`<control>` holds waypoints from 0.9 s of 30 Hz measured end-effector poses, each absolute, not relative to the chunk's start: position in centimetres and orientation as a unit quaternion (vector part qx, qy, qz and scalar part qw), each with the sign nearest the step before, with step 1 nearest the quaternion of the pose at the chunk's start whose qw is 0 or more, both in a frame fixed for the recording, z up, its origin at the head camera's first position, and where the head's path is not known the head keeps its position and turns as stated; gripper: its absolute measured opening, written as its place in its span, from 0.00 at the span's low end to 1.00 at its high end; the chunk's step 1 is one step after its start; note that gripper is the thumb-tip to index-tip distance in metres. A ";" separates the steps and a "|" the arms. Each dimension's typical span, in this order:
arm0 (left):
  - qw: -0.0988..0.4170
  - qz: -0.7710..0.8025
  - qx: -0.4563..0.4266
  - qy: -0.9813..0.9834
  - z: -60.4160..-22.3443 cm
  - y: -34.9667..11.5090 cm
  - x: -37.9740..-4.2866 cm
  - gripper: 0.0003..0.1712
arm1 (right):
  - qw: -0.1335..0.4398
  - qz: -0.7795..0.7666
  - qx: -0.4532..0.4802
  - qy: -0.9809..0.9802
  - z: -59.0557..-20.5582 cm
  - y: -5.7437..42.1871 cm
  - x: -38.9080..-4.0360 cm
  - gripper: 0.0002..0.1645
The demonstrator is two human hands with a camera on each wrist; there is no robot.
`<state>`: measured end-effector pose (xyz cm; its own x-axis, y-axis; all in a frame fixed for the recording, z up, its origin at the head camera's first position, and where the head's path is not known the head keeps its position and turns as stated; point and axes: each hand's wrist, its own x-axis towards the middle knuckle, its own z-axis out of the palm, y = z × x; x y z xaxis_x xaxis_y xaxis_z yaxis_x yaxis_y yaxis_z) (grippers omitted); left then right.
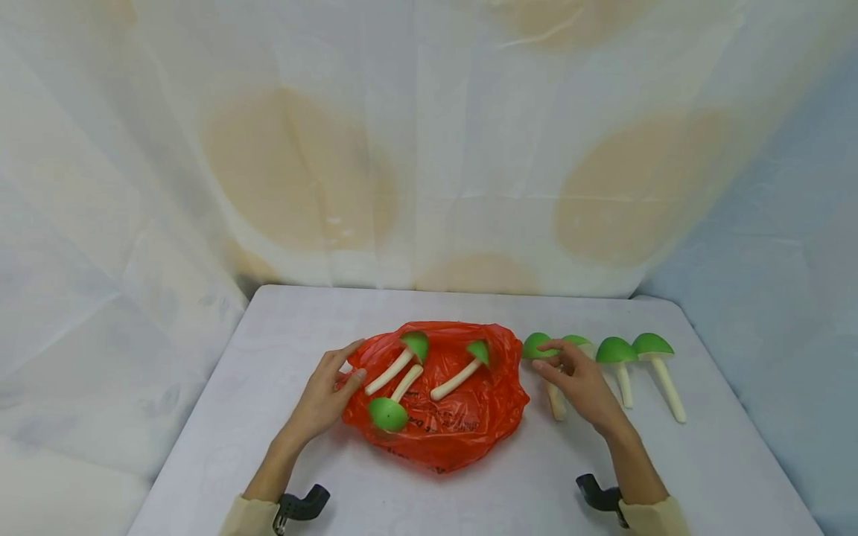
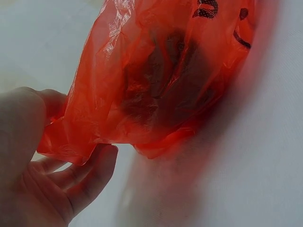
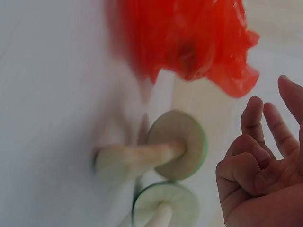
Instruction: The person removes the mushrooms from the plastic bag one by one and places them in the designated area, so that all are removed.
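An orange-red plastic bag [image 1: 462, 417] lies flat at the table's middle, with three green-capped toy mushrooms [image 1: 456, 380] resting on top of it. My left hand [image 1: 328, 391] is at the bag's left edge. In the left wrist view the thin edge of the bag [image 2: 156, 80] runs between the thumb and curled fingers of my left hand [image 2: 52, 179]. My right hand [image 1: 576, 376] hovers over the nearest mushroom [image 1: 536, 346] beside the bag. In the right wrist view its fingers [image 3: 260, 175] are loosely bent, hold nothing and are apart from that mushroom [image 3: 177, 144].
Several more mushrooms lie in a row right of the bag, the farthest [image 1: 660, 372] near the right edge of the white table [image 1: 281, 327]. A pale draped cloth [image 1: 429, 149] hangs behind. Another mushroom's cap underside [image 3: 165, 205] shows in the right wrist view.
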<state>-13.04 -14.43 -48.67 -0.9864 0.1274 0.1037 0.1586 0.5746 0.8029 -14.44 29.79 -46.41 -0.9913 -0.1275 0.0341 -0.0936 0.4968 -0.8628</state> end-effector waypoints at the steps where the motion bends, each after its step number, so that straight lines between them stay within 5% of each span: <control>1: 0.016 -0.454 -0.081 -0.887 -48.7 -14.4 -13.0 0.33 | 0.021 -0.504 -0.070 0.860 -46.1 29.3 -14.5 0.25; 27: 0.008 -0.447 -0.081 -0.891 -48.8 -14.3 -12.9 0.33 | 0.137 -0.521 -0.228 0.811 -45.1 18.3 -16.3 0.17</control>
<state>-12.91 -14.34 -48.81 -0.9868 0.1364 0.0873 0.1515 0.5868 0.7954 -16.34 18.29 -45.13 -0.8581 -0.5133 0.0153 -0.2275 0.3534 -0.9074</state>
